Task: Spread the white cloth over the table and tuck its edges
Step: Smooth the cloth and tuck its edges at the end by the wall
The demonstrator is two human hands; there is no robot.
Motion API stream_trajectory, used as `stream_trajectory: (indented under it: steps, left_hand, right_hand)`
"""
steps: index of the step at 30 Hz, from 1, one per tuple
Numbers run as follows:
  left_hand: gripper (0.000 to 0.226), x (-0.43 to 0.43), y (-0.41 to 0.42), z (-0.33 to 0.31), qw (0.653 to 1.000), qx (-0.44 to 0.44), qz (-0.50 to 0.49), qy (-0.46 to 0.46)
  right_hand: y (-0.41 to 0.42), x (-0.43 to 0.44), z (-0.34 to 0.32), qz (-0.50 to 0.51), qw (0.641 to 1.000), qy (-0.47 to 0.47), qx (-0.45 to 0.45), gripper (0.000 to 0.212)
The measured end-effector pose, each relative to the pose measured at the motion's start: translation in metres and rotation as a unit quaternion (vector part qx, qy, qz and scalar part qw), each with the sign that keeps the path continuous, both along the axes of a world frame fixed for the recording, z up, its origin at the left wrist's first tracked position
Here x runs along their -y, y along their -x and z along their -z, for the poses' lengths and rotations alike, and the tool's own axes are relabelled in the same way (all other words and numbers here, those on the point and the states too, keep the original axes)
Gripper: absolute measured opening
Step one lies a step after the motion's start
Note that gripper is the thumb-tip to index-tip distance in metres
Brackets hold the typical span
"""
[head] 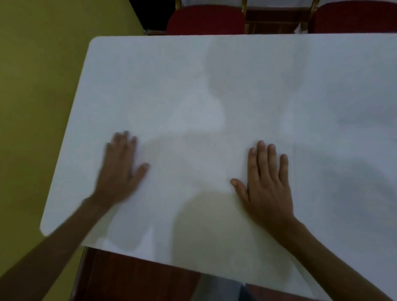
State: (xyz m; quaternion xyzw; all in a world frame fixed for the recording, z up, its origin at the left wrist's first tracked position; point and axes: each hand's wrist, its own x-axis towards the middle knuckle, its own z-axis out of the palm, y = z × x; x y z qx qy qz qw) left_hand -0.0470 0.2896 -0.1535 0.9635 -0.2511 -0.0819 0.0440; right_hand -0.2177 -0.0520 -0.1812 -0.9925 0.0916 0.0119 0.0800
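white cloth (218,100) lies flat over the table top and hides it entirely in this view. long axis runs left to right across the frame, and the right end runs out of view. left end is the short side, with two rounded corners, one far-left and one near-left. it slants outward toward the viewer. surface mostly smooth, with faint creases toward the right. near edge is a straight line dropping from lower left to lower right, with reddish-brown wood (140,283) just below it. cannot tell whether that edge is tucked or loose.

left hand (119,169): palm down on the cloth near the left end, fingers straight and close together, thumb spread toward the centre, gripping nothing. outline is motion-blurred.

right hand (268,184): palm down on the cloth, fingers straight and slightly fanned, pointing away from the body, thumb out to the left, gripping nothing.

hands are well apart, both nearer the near edge than the far one. soft shadows fall on the cloth between and beyond them.

beyond the far edge: red chair (206,19) with a gold-coloured frame, close to the table, and a second red chair (360,18) to its right. left of the table: yellow-green surface (30,84). bottom centre: blue denim (222,299) on the person.
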Motion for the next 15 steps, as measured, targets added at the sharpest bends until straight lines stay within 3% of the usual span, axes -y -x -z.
stream_trajectory:
  steps: [3,7,11,15]
  left_hand:
    - [0.071,0.074,0.080,0.001,0.993,-0.037,0.105,0.045]
    - [0.064,0.116,0.163,0.005,0.991,-0.032,0.132,0.019]
    - [0.063,0.070,0.200,0.008,0.992,-0.020,0.126,0.006]
    - [0.064,-0.033,0.167,0.006,0.998,-0.008,0.070,-0.006]
  right_hand:
    - [0.032,-0.029,-0.002,-0.008,1.000,-0.005,-0.022,0.085]
    - [0.075,-0.058,-0.003,-0.016,1.000,-0.008,-0.015,0.081]
    - [0.115,-0.076,-0.004,-0.013,1.000,0.003,0.018,0.074]
    - [0.132,-0.080,-0.007,-0.014,0.999,0.016,0.025,0.075]
